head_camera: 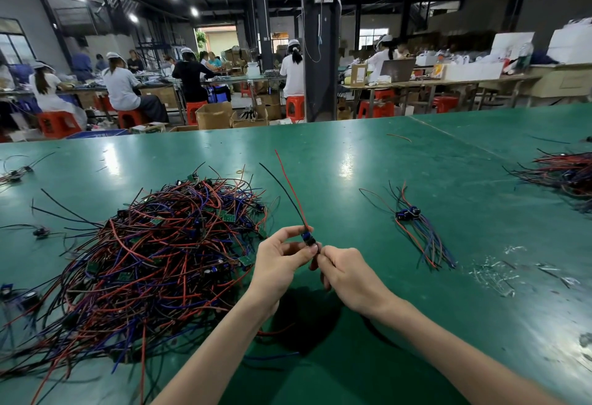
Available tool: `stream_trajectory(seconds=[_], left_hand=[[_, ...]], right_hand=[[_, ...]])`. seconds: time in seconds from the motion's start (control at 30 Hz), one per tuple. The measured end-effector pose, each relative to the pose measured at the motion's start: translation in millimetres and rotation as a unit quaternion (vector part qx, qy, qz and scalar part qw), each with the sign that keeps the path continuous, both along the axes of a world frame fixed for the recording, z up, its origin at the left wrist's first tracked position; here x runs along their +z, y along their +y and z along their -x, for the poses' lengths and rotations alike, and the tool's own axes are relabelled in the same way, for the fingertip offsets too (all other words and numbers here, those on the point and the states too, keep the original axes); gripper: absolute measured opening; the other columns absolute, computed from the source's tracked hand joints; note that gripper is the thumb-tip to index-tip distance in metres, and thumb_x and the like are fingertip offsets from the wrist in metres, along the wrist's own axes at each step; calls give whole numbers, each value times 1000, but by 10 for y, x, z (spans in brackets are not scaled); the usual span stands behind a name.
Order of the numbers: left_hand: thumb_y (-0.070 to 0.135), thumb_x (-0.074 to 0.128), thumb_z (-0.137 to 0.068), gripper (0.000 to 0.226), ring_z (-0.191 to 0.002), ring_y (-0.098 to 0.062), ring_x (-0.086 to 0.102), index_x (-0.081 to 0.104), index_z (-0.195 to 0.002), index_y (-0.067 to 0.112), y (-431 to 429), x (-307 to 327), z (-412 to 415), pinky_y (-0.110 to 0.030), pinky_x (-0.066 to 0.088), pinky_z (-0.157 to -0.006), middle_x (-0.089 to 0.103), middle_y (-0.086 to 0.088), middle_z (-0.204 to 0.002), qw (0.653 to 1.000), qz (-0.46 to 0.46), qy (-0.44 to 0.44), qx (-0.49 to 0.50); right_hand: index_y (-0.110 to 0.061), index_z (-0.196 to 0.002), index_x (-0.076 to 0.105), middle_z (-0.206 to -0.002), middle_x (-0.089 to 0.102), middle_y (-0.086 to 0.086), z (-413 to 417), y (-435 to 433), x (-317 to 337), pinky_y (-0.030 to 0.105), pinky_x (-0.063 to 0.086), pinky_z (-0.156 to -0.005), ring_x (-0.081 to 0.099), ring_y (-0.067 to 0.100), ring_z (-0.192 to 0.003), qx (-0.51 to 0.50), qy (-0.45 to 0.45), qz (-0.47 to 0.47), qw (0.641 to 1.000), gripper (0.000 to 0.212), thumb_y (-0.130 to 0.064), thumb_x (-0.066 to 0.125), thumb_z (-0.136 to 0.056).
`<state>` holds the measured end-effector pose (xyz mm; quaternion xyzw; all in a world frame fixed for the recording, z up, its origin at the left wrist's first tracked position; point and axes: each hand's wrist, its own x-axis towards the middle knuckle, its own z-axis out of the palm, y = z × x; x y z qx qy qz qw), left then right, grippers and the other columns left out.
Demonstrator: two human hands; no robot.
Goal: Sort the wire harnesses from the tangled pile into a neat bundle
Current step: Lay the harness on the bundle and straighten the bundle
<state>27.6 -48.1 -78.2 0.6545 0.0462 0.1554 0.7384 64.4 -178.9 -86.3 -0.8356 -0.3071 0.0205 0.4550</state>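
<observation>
One harness point(307, 237) is being held up between both hands, above the table point(352, 154) and just to the right of the pile point(153, 254). Its blue connector point(307, 238) is being pinched by the thumb and fingertips of the left hand point(278, 265). The fingers of the right hand point(347, 273) are being kept curled tight on the harness just below it, where a bit of red is showing. Whether lead or housing is being gripped there cannot be told. A red lead point(288, 186) and a black lead point(281, 191) are standing up and away from the connector, free of the pile.

By the look of it, the piece is being straightened and checked before being added to the bundle point(413, 222). That bundle is lying well to the right, with its blue connectors gathered together.

For this to be done well, the connector is best being kept firmly pinched while the leads are being drawn straight through the other hand, so that no kink is being carried over. Loose strands point(275, 331) are lying under the forearms, and whether they belong to this harness cannot be told. They should be checked for snags at the pile's edge before anything is being carried across. The harness is then best being set down with its connector beside the others and its leads running the same way.
</observation>
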Motion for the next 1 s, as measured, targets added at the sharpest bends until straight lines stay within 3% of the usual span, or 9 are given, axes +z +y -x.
stream_trajectory(seconds=[0.23,0.37,0.43,0.5,0.57,0.73,0.83,1.0], left_hand=[[-7,69,-78,27,-64,-7,65,65,-98,12,11,-20,-14,-16,52,-66,70,-1,-66,1000,-23,-3,1],[-4,70,-78,27,-63,-5,63,65,-99,13,30,-32,-18,-15,51,-66,69,2,-63,999,-31,-4,-5],[-4,71,-78,27,-65,-6,65,66,-98,14,26,-35,-21,-15,51,-67,70,2,-64,1000,-28,-9,4],[-3,72,-77,27,-68,-8,66,67,-96,15,26,-35,-27,-17,53,-69,71,0,-66,999,-25,-10,17],[-3,72,-77,26,-69,-11,68,67,-94,15,28,-36,-27,-19,54,-67,72,-3,-69,1000,-18,-10,23],[-5,70,-78,25,-70,-16,70,66,-94,14,16,-15,-19,-23,56,-68,73,-9,-72,999,-3,-30,30],[-5,70,-79,25,-70,-16,70,67,-95,14,19,8,-14,-23,56,-66,72,-10,-71,998,15,-52,37],[-2,72,-78,25,-68,-15,69,67,-96,15,26,1,-29,-21,54,-65,72,-9,-72,997,7,-54,46]], right_hand=[[-4,-80,58,-54,54,-1,-7,-20,-2,40,43,-60,52,20,-54,-2,-20,12,1000,28,-18,42,-99],[-8,-76,55,-59,56,8,-14,-31,-12,42,40,-57,51,31,-56,-2,-35,7,999,28,-17,42,-99],[-17,-69,52,-58,54,4,-17,-21,-10,38,38,-55,46,22,-51,1,-26,-4,1000,31,-17,43,-99],[-23,-65,50,-52,51,-5,-23,-2,-4,26,34,-48,42,8,-45,4,10,-27,1000,35,-15,44,-99],[-17,-65,52,-43,48,-7,-29,5,1,18,29,-41,39,4,-36,7,74,-61,995,34,-14,46,-98],[-5,-65,54,-47,53,16,-18,6,53,16,23,-31,34,10,-25,34,218,-135,966,38,-19,45,-99],[-3,-61,53,-43,55,10,-13,9,94,11,19,-28,32,8,-22,60,276,-169,944,44,-22,44,-99],[-2,-70,57,-47,57,8,-24,-16,119,13,22,-27,38,7,-25,80,280,-180,940,34,-15,45,-99]])
